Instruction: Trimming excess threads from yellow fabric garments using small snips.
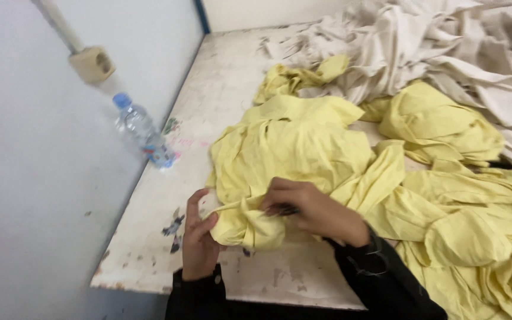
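Note:
A crumpled piece of yellow cloth [294, 151] lies on a worn white table [220, 89]. My left hand [198, 237] pinches the bunched near end of that cloth from the left, thumb on top. My right hand [315, 210] grips the same bunch from the right, fingers curled into the folds. Both wrists come out of black sleeves at the table's near edge. More yellow cloth [469, 237] is heaped to the right of my hands.
A clear plastic water bottle [143, 131] with a blue cap stands at the table's left edge against the grey wall. A beige wall socket [92, 63] is above it. A pile of cream cloth [445, 47] fills the far right.

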